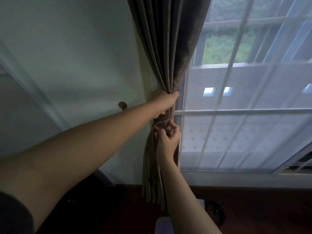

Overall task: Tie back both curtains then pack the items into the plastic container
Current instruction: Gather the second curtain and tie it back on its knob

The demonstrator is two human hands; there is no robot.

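Head view: left hand (166,102) has a closed grip around the gathered brown curtain (164,53) beside the window (244,112); right hand (168,137) just below pinches its folds with curled fingers, near a wall hook (122,105).

curtain (162,48) hangs between wall (76,56), left, and window (253,98), right.

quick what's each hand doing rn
Left hand: closed around the gathered curtain.
Right hand: fingers curled on the curtain just below.
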